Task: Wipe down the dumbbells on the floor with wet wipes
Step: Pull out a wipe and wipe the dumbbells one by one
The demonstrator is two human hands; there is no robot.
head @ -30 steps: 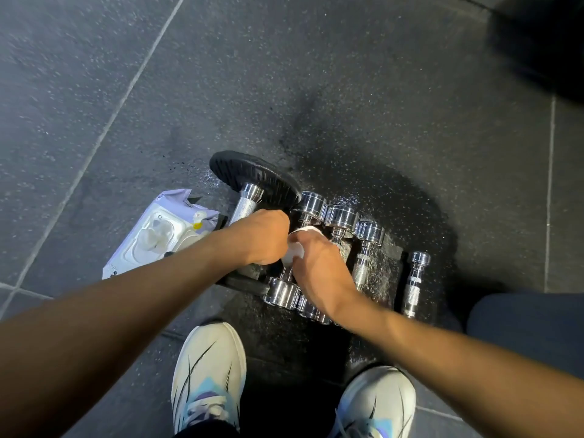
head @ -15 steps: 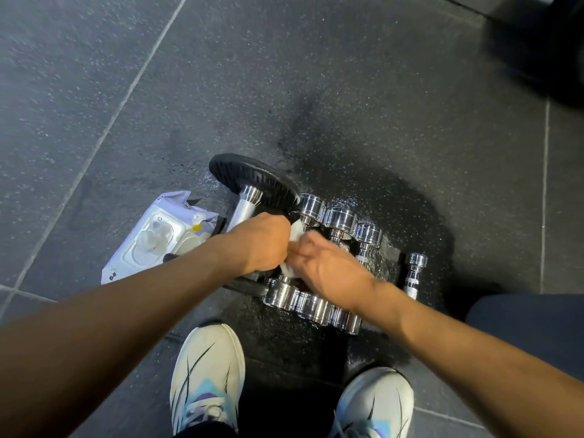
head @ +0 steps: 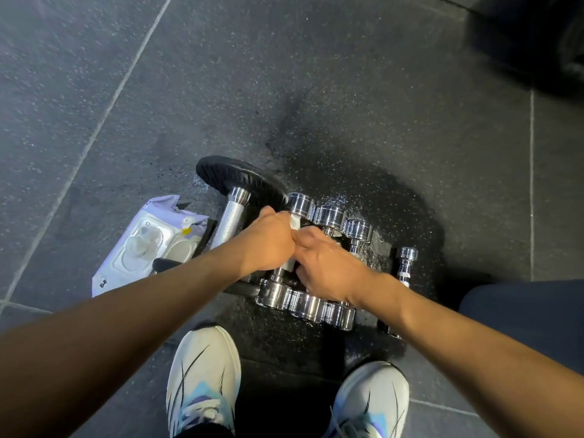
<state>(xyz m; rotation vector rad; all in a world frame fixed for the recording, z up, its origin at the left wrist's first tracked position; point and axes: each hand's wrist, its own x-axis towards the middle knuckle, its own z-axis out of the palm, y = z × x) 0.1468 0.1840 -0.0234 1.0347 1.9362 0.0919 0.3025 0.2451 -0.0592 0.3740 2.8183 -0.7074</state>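
Where the dark speckled rubber floor (head: 316, 90) gleams wet, three polished chrome dumbbells (head: 308, 306) lie side by side, touching, their round ends mirror-bright. They sit just beside a larger dumbbell (head: 240, 181) with a black ribbed plate and a knurled steel handle. The left hand (head: 268, 241) is clenched around a white wet wipe (head: 294, 221) at the leftmost chrome handle. The right hand (head: 328, 267) touches it, fingers curled down among the handles; what it grasps cannot be told. A smaller chrome dumbbell (head: 406, 263) lies apart on the right, and a pale wipes pack (head: 148, 245) on the left.
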